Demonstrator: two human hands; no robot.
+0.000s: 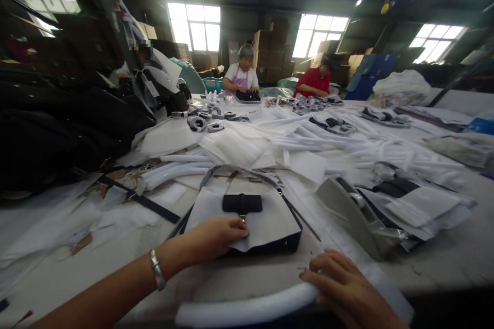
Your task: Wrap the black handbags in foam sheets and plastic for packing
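Note:
A black handbag (283, 244) lies in front of me, its front mostly covered by a white sheet (276, 226). A black flap strap (242, 203) with a gold clasp (243, 218) shows on top of the sheet. My left hand (218, 239) is pinched at this clasp, resting over the sheet. The bag's wrapped handle (241, 168) arches away from me. Near the table's front edge, my right hand (343, 282) has bent fingers round the right end of a white foam tube (250, 308). Its grip is partly hidden.
Right of the bag stands a grey tape dispenser (355, 216), beside a wrapped black bag (401, 185). White sheets (235, 146) and foam tubes (181, 169) cover the table beyond. Black bags (65, 123) pile up at left. Two people (241, 74) (314, 82) work across the table.

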